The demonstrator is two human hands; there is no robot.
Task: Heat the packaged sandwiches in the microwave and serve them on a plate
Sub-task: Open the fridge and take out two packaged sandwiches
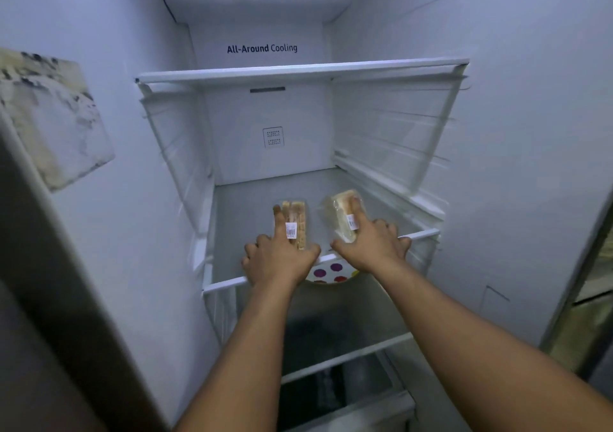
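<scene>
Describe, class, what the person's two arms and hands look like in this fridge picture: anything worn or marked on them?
Both forearms are bare up to the picture's edge: no sleeves, gloves or watch visible. The left hand and right hand show no rings or bracelets that can be made out. No markings are visible on either arm.

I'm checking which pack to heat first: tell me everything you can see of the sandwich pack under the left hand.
The left sandwich pack is a clear plastic wedge holding sliced, pale-brown bread, its filling unclear. A white barcode sticker sits on top. It lies on the fridge shelf, pointing inward, apart from the other pack. The left hand grips its near end.
</scene>
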